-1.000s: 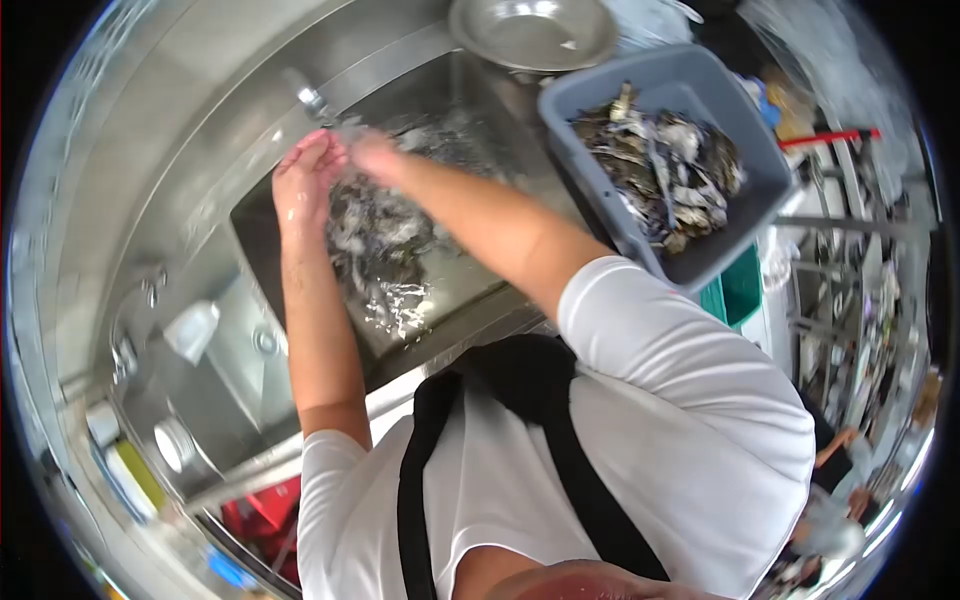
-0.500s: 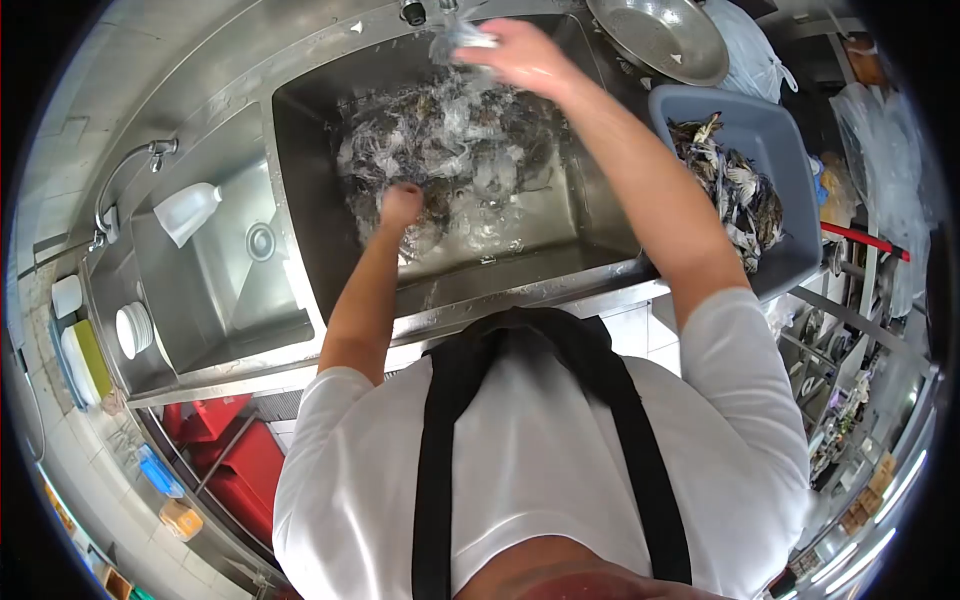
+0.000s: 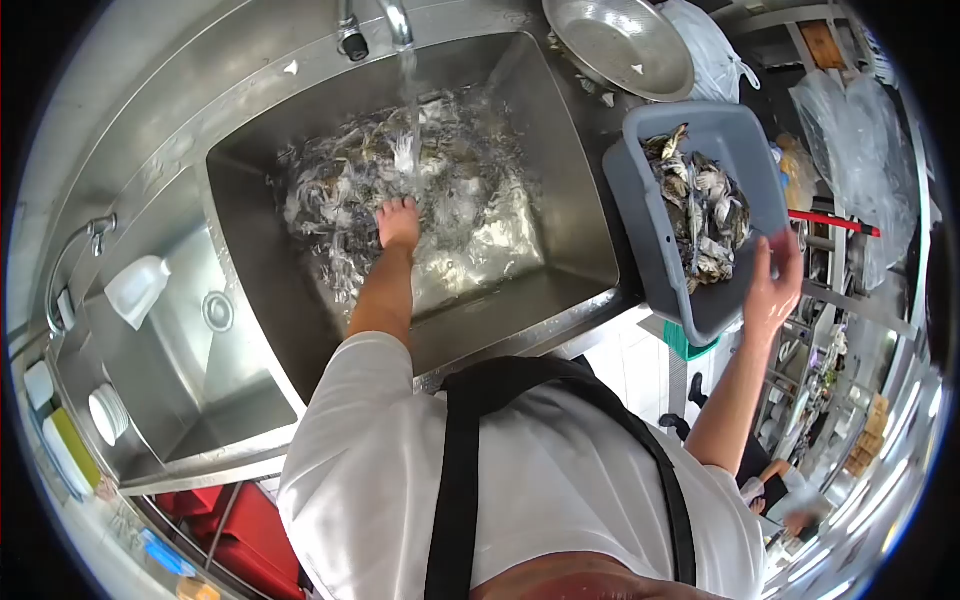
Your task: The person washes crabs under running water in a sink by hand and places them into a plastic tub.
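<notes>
My left hand is over the water in the large steel sink, at the near side of a pile of wet, dark and pale pieces. They look like seafood, but their kind is unclear. Its fingers point away and look bent down, so I cannot see what their tips touch. Water runs from the faucet onto the pile. My right hand is at the near right rim of a grey plastic tub, fingers spread, with nothing visible in it. Similar brown and white pieces lie in the tub.
A smaller sink on the left holds a white plastic jug and stacked white dishes. Behind the tub are a metal bowl and a white bag. Another person is at the lower right.
My right hand has moved from the faucet over to the grey tub, and whatever pale thing was at its fingers is gone. My left hand stays in the sink. The view has shifted.
</notes>
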Tool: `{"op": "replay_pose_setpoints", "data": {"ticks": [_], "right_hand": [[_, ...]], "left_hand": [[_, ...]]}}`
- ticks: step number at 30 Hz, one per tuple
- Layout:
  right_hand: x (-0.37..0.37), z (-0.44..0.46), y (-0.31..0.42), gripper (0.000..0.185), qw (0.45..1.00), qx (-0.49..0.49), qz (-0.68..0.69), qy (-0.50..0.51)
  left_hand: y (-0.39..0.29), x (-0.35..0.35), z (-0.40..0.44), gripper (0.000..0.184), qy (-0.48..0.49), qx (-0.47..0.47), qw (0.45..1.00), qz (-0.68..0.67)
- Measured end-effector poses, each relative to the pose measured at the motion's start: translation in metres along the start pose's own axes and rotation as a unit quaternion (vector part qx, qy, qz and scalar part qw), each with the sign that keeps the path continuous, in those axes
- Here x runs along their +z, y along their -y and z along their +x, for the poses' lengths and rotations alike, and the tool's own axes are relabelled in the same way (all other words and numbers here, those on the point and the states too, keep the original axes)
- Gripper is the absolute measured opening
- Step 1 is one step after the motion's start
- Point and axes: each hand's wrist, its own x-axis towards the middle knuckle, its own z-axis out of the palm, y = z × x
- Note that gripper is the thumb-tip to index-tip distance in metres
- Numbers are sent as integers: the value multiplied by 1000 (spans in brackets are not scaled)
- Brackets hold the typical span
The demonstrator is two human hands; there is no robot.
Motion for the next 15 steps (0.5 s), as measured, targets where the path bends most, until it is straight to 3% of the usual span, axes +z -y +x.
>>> {"op": "replay_pose_setpoints", "data": {"ticks": [2,3,4,5,6,7,8,10,11,14,15], "right_hand": [[19,-25,20,23,992,-37,118,-25],[30,-37,32,17,990,-92,99,-25],[41,-50,54,15,987,-121,105,7],[62,-66,66,15,977,-132,160,40],[78,-79,87,17,964,-117,203,123],[109,-97,86,21,925,-21,310,219],[134,-105,98,28,897,6,323,302],[195,-122,105,44,819,101,369,427],[223,-127,110,48,792,126,377,463],[271,-130,134,49,784,102,405,459],[278,-126,141,49,781,97,408,463]], "left_hand": [[-6,-14,-2,34,19,-22,998,-57],[-8,-18,-7,39,41,-52,991,-113],[-10,-10,-2,52,3,-87,979,-185],[-10,-19,-8,52,4,-92,979,-183],[-14,-42,-14,51,-34,-51,945,-322],[-19,-65,-21,51,-71,-8,888,-454],[-25,-87,-28,51,-71,-10,890,-451],[-35,-128,-41,46,-35,13,706,-707],[-35,-143,-46,46,-38,11,707,-706],[-33,-171,-56,36,40,-40,510,-858],[-33,-179,-59,36,34,-42,510,-858]]}}
